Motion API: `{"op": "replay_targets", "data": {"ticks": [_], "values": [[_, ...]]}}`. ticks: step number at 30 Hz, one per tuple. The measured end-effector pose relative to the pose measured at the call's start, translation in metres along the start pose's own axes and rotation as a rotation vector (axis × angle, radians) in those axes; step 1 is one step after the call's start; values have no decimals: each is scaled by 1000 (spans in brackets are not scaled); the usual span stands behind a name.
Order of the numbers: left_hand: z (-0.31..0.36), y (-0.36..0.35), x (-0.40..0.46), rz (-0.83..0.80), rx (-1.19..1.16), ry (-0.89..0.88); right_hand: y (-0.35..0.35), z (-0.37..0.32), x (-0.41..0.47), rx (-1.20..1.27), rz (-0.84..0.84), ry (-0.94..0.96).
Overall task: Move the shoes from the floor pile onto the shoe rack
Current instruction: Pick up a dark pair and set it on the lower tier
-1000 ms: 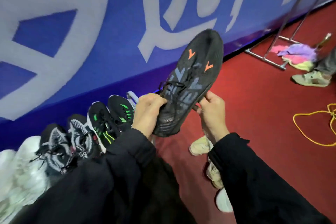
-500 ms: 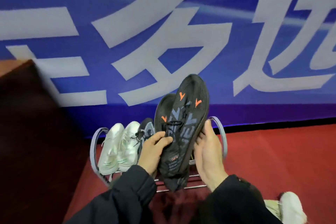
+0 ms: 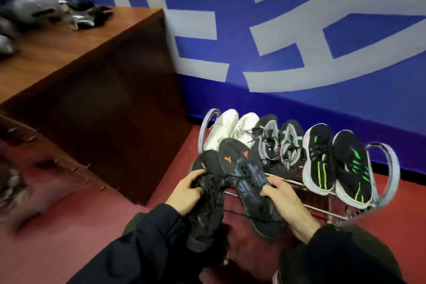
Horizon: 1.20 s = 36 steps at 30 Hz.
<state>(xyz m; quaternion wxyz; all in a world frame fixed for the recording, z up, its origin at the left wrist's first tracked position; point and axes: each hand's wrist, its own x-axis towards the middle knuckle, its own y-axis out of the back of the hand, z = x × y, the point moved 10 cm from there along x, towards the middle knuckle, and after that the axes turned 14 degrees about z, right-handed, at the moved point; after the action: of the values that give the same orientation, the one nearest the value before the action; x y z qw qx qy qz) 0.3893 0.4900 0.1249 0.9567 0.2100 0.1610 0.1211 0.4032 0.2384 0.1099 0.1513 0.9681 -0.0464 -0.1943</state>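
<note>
Left hand (image 3: 186, 193) grips left black shoe (image 3: 205, 205); right hand (image 3: 283, 200) grips right black shoe (image 3: 249, 182), fingers curled over upper. Both shoes at shoe rack (image 3: 382, 168) front rail, toes up. On rack behind: white pair (image 3: 232, 131), grey-black pair (image 3: 279, 143), green-striped pair (image 3: 334, 161). Wooden cabinet (image 3: 99, 90) left; blue wall (image 3: 299, 18) behind.

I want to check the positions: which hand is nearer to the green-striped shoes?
Right. The right hand holds a black shoe just left of the green-striped shoes; the left hand is farther left.
</note>
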Motion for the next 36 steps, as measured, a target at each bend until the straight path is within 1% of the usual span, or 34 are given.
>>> {"op": "replay_targets", "data": {"ticks": [2,3,5,6,9,11,15,18,20,22,24,26,28,30,31,32,34,35,36], "values": [[-41,-5,-7,-139,36,156,-26,28,0,-150,-88,-62],[-58,-4,-10,-151,104,241,-36,42,0,-199,-117,-107],[-91,0,-6,-123,284,392,-48,64,-1,-281,-140,-201],[-104,-3,-1,-114,303,461,-51,75,0,-307,-138,-251],[-128,-35,19,-135,151,536,-50,102,12,-307,-92,-361],[-124,-57,36,-123,70,493,-47,118,27,-242,-47,-398],[-115,-87,86,-65,93,300,-40,149,58,-123,9,-465],[-133,-107,112,-38,-33,399,-35,161,76,41,114,-525],[-135,-115,129,4,-50,409,-33,169,91,163,175,-562],[-133,-120,148,73,-112,393,-34,179,100,234,206,-620],[-135,-122,164,148,-180,421,-37,188,102,298,204,-667],[-142,-125,183,182,-146,410,-39,196,103,323,206,-702],[-141,-133,201,134,20,302,-41,201,106,355,200,-712],[-144,-138,211,96,188,243,-45,204,110,379,188,-708],[-141,-139,213,102,193,208,-47,205,112,386,181,-701],[-137,-141,212,117,138,179,-48,209,114,384,177,-703],[-132,-138,198,199,-20,173,-54,216,121,398,176,-716],[-136,-136,192,238,-48,173,-58,221,124,408,182,-721],[-140,-135,183,235,3,151,-63,224,126,415,189,-731]]}}
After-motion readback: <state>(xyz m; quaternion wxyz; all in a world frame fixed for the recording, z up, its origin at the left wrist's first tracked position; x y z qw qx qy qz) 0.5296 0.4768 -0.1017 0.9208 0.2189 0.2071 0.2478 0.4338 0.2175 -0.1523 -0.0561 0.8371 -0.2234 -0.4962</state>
